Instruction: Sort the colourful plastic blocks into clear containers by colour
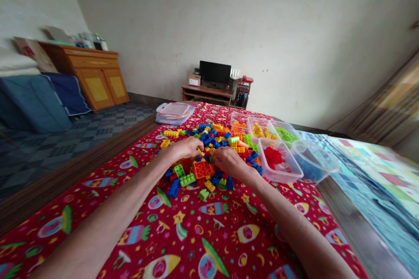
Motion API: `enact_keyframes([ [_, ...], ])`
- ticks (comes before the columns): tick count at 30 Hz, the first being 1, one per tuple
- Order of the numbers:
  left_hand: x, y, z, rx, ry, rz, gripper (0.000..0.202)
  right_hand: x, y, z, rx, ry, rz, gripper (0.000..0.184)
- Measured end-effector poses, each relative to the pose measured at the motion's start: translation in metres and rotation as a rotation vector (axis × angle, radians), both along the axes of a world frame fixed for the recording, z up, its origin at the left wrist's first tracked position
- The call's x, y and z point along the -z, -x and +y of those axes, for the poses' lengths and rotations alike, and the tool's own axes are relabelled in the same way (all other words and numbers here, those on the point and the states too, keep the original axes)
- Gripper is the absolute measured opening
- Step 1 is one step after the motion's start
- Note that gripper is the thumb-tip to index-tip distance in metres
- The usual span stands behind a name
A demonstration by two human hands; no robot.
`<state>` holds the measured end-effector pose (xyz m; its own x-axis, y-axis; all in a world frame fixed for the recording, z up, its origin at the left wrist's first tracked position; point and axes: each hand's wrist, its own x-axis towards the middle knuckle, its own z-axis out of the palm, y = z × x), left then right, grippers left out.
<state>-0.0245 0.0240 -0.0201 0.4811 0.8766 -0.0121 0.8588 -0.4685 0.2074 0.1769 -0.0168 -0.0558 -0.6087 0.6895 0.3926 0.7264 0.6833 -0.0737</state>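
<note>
A red rocket-print cloth [183,235] covers the wide surface in front of us, in a plain room with a monitor [215,73] on a low desk against the far wall. In the middle of the cloth lies a pile of plastic bricks [214,133] in mixed colours, and both our hands are sunk into its near side. The left hand [185,147] is curled knuckles-up, fingers buried. The right hand [231,161] is bent beside an orange brick [199,169]. We cannot tell whether either pinches a piece, since the fingertips are hidden among the bricks. Just right of the right wrist sits a clear tub of red bricks [281,177], with a round tub of blue bricks [327,169] beyond it near the cloth's edge. We judge that a careless sweep of that forearm could shove them over. The farther tubs blur together.
</note>
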Motion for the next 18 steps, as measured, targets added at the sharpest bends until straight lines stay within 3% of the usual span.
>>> enact_keyframes([
  [4, 0.0, -0.003, -0.003, -0.004, 0.018, 0.021, 0.014, -0.004, 0.002, -0.001, 0.041, 0.031, 0.122, 0.018],
  [8, -0.006, -0.003, -0.006, 0.037, -0.023, -0.036, 0.016, -0.009, 0.006, -0.002, 0.087, 0.16, 0.305, 0.019],
  [10, -0.013, -0.005, -0.009, 0.028, -0.06, -0.087, 0.019, -0.011, 0.008, -0.001, 0.109, 0.327, 0.442, 0.02],
  [15, -0.027, -0.02, -0.023, 0.061, -0.074, -0.228, 0.025, -0.01, 0.012, 0.004, 0.094, 0.967, 0.967, 0.024],
  [18, -0.026, -0.029, -0.029, 0.096, -0.1, -0.247, 0.024, -0.006, 0.013, 0.006, 0.041, 1.074, 1.174, 0.033],
])
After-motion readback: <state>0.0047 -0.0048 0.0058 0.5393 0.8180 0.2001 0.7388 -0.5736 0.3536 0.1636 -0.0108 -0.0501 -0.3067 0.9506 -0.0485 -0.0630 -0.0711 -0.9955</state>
